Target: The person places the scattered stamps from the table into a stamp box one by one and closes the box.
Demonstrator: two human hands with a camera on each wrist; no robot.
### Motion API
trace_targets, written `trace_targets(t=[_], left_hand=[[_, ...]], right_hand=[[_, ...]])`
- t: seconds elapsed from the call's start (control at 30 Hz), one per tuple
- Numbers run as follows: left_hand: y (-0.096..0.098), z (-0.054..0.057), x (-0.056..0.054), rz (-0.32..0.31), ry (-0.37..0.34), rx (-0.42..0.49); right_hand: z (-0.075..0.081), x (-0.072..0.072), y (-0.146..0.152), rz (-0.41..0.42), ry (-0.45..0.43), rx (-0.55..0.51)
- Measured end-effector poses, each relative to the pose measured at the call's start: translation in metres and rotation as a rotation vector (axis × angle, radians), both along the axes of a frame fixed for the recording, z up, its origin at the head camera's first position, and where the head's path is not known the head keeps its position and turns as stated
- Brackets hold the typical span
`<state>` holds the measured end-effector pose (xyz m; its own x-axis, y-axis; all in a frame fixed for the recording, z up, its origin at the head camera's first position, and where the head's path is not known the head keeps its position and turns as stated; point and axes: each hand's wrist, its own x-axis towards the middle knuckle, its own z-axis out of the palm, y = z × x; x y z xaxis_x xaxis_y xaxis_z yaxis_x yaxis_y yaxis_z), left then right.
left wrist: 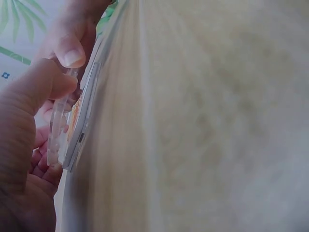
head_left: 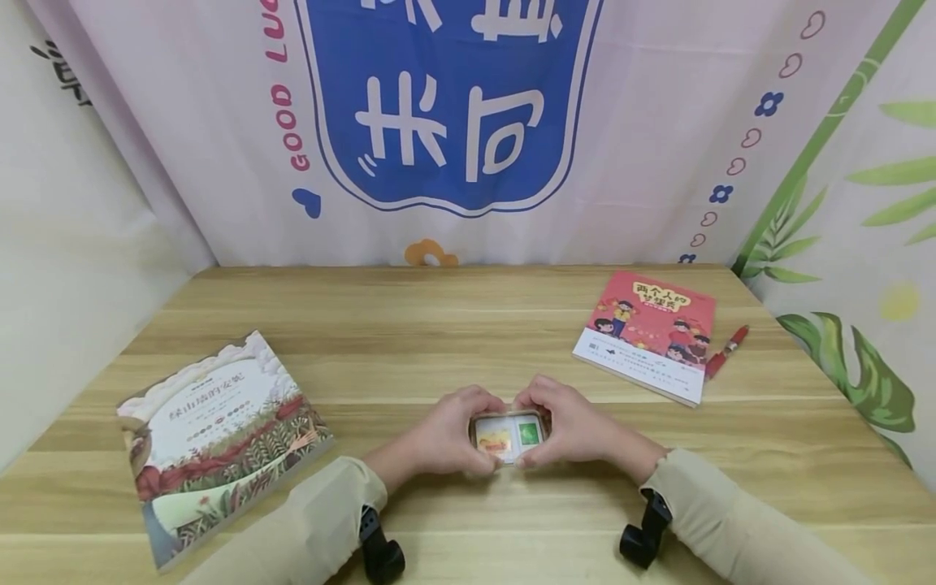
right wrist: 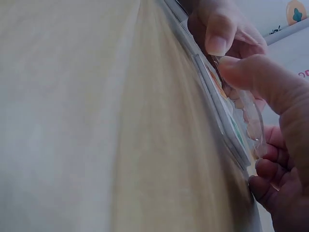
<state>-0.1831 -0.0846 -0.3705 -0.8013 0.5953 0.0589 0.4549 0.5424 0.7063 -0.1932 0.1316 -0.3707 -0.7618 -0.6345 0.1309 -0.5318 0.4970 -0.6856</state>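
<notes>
Both hands hold a clear, phone-case-like frame (left wrist: 56, 126) by its two ends, near the middle of the table. My left hand (head_left: 455, 432) pinches one end between thumb and fingers. At the other end my right hand (head_left: 572, 422) does the same, and the two thumbs nearly meet at the near side. Just below the clear case lies a thin, pale, phone-like slab (right wrist: 221, 113), flat on the table. On its face are an orange-yellow picture (head_left: 494, 439) and a green one (head_left: 530, 434), seen through the case. The fingers hide the slab's ends in the head view.
A large illustrated book (head_left: 219, 439) lies on the left of the wooden table (head_left: 409, 341). To the back right is a red and white book (head_left: 647, 333), with a red pen (head_left: 727, 351) beside it. A printed curtain (head_left: 621, 162) hangs behind the table.
</notes>
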Motion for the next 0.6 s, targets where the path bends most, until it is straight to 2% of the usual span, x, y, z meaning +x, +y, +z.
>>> trace_targets(t=[0.6], left_hand=[[0.0014, -0.0022, -0.0005, -0.018, 0.056, -0.062]], right_hand=[[-0.0026, -0.0007, -0.001, -0.02, -0.021, 0.023]])
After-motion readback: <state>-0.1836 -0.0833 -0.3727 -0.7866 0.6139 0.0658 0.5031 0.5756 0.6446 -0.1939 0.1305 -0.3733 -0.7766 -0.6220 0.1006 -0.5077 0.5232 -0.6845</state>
